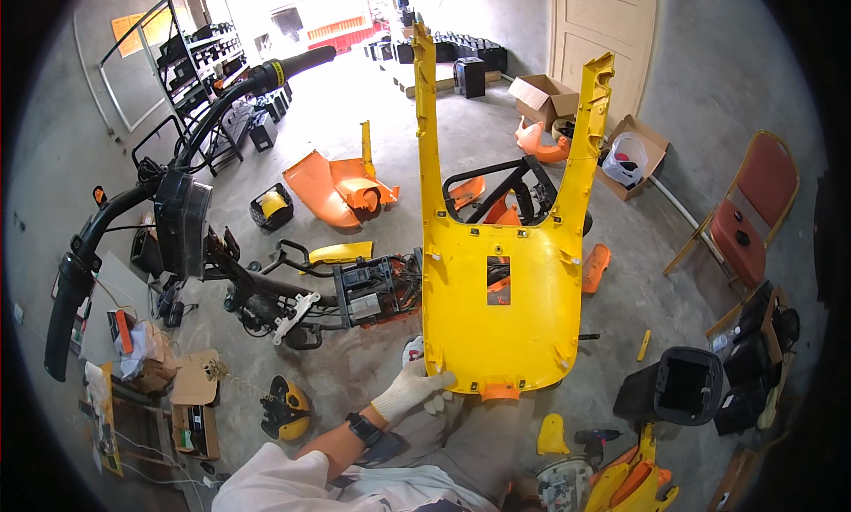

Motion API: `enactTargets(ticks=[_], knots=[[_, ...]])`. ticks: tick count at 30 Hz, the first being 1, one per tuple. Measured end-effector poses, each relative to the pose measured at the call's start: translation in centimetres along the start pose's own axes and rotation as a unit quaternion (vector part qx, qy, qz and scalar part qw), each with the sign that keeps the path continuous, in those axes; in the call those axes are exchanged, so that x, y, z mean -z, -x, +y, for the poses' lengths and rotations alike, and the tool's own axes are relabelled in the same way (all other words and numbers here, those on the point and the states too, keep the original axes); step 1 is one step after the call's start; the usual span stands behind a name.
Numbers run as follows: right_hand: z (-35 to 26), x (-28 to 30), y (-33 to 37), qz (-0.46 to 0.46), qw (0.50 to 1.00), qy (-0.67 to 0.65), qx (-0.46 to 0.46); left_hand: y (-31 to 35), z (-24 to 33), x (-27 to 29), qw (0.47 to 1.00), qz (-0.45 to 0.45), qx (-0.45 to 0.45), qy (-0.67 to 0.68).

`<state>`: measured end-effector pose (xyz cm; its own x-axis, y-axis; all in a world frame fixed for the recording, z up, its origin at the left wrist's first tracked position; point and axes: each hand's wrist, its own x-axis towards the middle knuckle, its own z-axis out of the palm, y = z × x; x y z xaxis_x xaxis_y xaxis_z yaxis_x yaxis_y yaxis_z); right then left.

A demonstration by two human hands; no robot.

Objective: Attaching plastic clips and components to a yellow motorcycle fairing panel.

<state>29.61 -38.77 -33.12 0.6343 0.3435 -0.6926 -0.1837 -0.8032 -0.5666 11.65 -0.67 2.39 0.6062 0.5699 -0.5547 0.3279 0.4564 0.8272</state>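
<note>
The gloved left hand gripped the lower left edge of the yellow scooter panel, held upright just right of the stripped scooter frame. Steadying its far edge seemed wise; the right hand was hidden.

A bare grey concrete floor is seen, lit brightly by daylight from the wide opening at the far end. Grey plastered walls are seen at both sides. A pale panelled door is set in the right wall. A red-cushioned chair is placed by that wall. A metal shelving rack is stood at the left.
</note>
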Motion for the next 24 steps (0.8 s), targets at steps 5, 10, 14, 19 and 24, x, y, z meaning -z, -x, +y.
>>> enactTargets(ticks=[5,10,14,19,24], knots=[[-0.1,-0.1,-0.3,-0.006,1.0,-0.001,-0.007,-0.1,-0.2,-0.1,1.0,0.0,-0.019,0.014],[-0.7,-0.3,-0.7,-0.013,1.0,-0.001,-0.008,0.2,0.1,-0.2,1.0,-0.006,-0.006,0.027],[-1.2,-0.2,-1.1,-0.017,1.0,-0.002,-0.011,0.2,0.1,-0.2,0.999,-0.006,-0.014,0.029],[-1.6,-0.2,-1.8,-0.025,1.0,-0.001,-0.012,0.1,-0.2,-0.1,1.0,-0.008,-0.01,0.029],[-1.3,0.0,-1.9,-0.031,1.0,0.002,0.002,0.0,-0.1,-0.3,1.0,0.001,0.01,0.026]])
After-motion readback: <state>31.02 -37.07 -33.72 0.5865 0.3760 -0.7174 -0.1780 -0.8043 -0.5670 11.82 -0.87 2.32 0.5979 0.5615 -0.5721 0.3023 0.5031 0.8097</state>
